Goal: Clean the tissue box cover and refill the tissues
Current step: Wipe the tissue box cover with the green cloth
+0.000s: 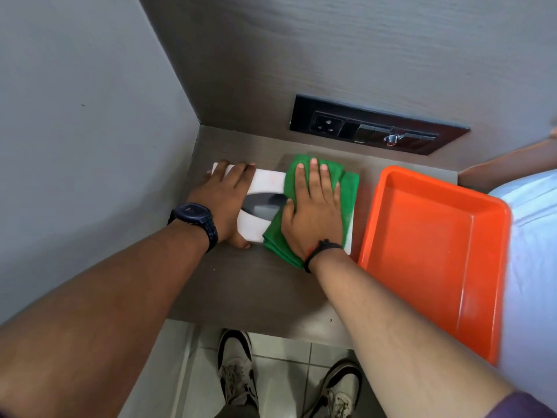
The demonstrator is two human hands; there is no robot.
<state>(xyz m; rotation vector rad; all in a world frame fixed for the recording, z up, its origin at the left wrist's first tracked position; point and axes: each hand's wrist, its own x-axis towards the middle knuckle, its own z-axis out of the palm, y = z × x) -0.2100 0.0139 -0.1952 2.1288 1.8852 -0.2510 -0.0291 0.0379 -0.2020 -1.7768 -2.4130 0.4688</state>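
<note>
A white tissue box cover (266, 182) with a dark oval slot lies flat on a small brown shelf (241, 285). My left hand (223, 194) grips its left end, thumb at the near side, fingers over the far edge. My right hand (313, 209) lies flat, fingers spread, pressing a folded green cloth (346, 191) onto the cover's right half. The cloth hides that end of the cover. No tissues show in the slot.
An orange plastic tray (434, 245), nothing in it, stands on the shelf just right of the cloth. A black socket and switch panel (376, 128) is set in the back wall. A grey wall closes the left side. White bedding (536, 267) lies at right.
</note>
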